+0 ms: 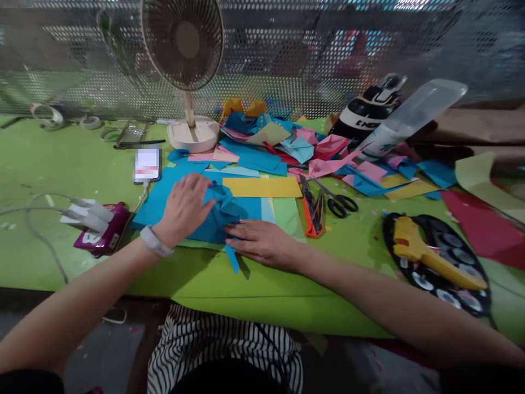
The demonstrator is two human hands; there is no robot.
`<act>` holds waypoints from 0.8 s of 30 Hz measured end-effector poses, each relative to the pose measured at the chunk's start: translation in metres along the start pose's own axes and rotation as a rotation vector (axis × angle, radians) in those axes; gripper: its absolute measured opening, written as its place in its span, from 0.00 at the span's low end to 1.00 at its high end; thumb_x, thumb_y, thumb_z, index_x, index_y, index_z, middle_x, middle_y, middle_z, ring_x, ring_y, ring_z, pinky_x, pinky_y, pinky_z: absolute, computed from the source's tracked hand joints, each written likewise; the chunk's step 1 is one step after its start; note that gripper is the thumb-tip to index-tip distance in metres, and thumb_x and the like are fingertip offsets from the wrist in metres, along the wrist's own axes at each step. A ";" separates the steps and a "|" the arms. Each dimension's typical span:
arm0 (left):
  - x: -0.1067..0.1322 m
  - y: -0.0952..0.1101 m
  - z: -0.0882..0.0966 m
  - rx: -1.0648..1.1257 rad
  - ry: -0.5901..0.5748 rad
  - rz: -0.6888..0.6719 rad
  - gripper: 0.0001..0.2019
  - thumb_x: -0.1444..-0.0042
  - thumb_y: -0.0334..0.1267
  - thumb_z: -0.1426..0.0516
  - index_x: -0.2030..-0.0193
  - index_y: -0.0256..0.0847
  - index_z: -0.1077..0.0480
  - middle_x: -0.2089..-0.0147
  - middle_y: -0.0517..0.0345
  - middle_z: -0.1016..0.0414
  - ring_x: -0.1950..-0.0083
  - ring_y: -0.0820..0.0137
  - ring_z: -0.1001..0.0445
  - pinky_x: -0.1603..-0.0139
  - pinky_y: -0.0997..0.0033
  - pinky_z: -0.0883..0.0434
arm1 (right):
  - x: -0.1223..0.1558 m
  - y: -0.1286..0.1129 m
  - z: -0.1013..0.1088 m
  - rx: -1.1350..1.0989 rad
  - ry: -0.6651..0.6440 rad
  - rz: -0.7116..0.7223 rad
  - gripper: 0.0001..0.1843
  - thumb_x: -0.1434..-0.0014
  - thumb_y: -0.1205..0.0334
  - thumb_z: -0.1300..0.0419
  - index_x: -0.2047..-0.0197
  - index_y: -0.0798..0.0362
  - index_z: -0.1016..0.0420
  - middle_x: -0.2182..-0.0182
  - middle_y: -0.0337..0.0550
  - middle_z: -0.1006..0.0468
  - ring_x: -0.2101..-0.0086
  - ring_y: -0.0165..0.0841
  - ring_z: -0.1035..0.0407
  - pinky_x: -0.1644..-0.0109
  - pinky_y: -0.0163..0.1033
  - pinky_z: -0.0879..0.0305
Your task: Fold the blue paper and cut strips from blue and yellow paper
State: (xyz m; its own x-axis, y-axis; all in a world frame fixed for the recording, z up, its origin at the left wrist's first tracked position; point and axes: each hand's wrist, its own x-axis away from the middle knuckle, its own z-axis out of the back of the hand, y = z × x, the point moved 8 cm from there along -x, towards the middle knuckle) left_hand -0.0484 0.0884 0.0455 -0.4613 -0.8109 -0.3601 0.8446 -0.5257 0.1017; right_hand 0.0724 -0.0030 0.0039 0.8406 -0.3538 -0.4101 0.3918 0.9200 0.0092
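- Left hand (186,205), ours: thumb parted from fingers, over blue sheets (158,200).
- Right hand (262,241), ours: fingers outstretched, close together; whether they pinch anything, we cannot tell.
- Folded paper (227,201): blue, between our hands, on the sheets.
- Box cutter (312,214), scissors (343,206): rightward, on the green tabletop (353,241).

We see a gray wall (262,52) full of tiny holes behind the green worktop (24,153). Light (412,4) peeks through up high. The floor (104,355) below is gray.
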 end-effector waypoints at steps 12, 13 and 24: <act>0.032 0.025 -0.022 0.383 -0.257 -0.229 0.14 0.42 0.44 0.42 0.52 0.42 0.33 0.49 0.48 0.30 0.46 0.58 0.32 0.46 0.54 0.35 | 0.000 0.001 0.018 -0.082 0.153 -0.075 0.10 0.35 0.64 0.46 0.59 0.52 0.22 0.62 0.45 0.20 0.62 0.34 0.29 0.60 0.41 0.34; 0.033 0.024 -0.022 0.381 -0.252 -0.218 0.15 0.42 0.45 0.41 0.52 0.41 0.33 0.48 0.48 0.30 0.46 0.58 0.33 0.46 0.54 0.35 | 0.000 0.003 0.018 -0.112 0.161 -0.092 0.10 0.35 0.63 0.45 0.59 0.52 0.22 0.63 0.44 0.20 0.62 0.34 0.29 0.61 0.41 0.34; 0.032 0.019 -0.025 0.314 -0.269 -0.165 0.14 0.47 0.40 0.39 0.55 0.41 0.34 0.47 0.48 0.31 0.48 0.56 0.33 0.49 0.54 0.35 | -0.012 0.041 -0.002 -0.458 0.042 -0.599 0.12 0.36 0.55 0.43 0.66 0.53 0.26 0.69 0.41 0.25 0.65 0.32 0.32 0.61 0.38 0.39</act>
State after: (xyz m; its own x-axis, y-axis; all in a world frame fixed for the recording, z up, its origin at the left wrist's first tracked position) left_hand -0.0403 0.0586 0.0121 -0.6723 -0.7260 -0.1447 0.6497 -0.6723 0.3548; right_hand 0.0773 0.0394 0.0071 0.5140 -0.8174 -0.2601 0.5753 0.5534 -0.6023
